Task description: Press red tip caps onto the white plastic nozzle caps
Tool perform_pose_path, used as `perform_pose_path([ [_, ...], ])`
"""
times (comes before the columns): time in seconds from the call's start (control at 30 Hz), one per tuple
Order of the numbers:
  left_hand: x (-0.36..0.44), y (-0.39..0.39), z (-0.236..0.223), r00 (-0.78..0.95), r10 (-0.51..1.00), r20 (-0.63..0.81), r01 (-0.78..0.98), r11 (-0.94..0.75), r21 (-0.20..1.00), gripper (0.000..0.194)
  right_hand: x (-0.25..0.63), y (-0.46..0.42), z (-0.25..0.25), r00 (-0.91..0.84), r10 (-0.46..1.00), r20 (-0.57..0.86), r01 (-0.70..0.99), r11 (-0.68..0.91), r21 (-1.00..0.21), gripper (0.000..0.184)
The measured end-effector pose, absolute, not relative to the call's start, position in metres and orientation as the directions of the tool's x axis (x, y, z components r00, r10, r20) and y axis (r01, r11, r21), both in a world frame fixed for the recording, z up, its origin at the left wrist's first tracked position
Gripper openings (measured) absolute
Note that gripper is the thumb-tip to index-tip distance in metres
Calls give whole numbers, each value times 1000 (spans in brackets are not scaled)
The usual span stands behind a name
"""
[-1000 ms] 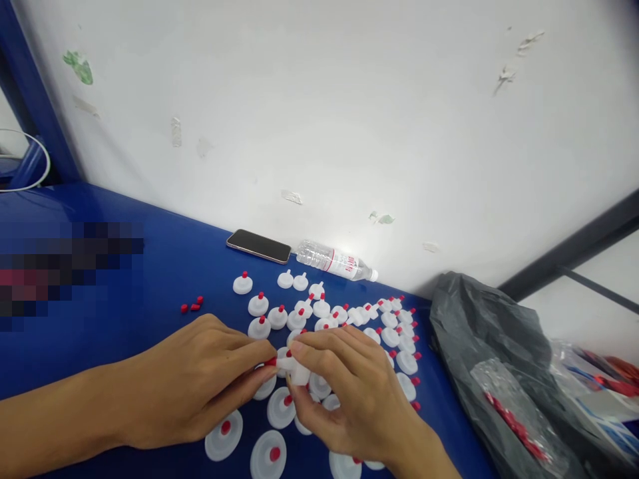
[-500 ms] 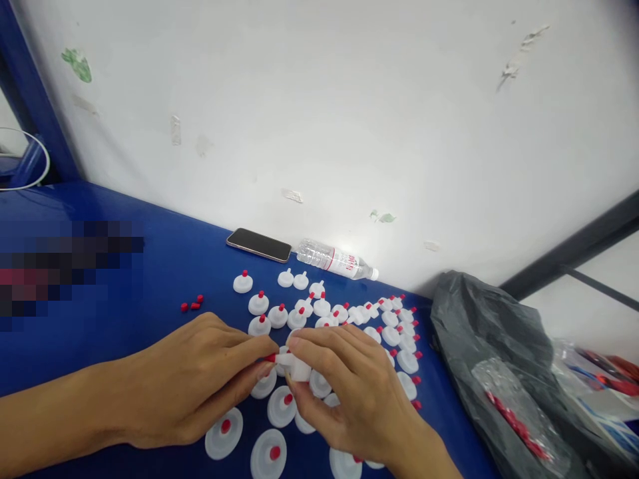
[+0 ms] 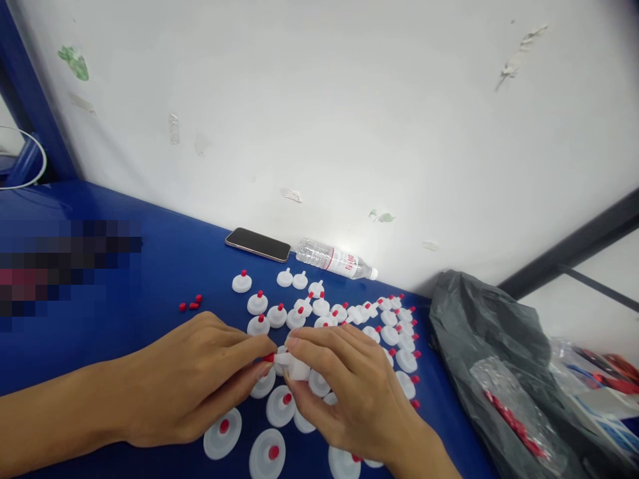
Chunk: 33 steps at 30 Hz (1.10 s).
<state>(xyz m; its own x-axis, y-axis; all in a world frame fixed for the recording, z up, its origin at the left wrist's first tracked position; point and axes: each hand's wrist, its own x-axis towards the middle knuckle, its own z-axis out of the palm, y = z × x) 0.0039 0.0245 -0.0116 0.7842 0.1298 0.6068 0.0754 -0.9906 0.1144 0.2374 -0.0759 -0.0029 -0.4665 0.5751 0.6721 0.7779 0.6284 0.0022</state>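
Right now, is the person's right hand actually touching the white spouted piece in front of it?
Touching: the head view shows the right hand holding the white spouted piece between thumb and fingers.

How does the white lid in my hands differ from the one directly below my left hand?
The held lid is in the right hand; the lower lid lies on the table. The held lid's spout points toward the left hand; the lower lid's points up. Both are white with red tips.
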Motion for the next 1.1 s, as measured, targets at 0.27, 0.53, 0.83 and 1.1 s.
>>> perform_pose_path([
  [0.27,5,27,-14,798,120,591,58,-991,123,26,238,-77,-3,-463,586,665,783,622,-3,18],
  [0.53,5,27,-14,799,109,592,52,-992,112,27,238,-77,-3,-477,595,647,786,619,11,17],
  [0.83,6,27,-13,802,95,590,51,-994,92,28,238,-77,-4,-464,600,652,779,627,-21,19],
  [1.1,6,29,-19,780,92,619,45,-995,92,27,238,-77,-2,-443,608,659,779,624,-52,20],
])
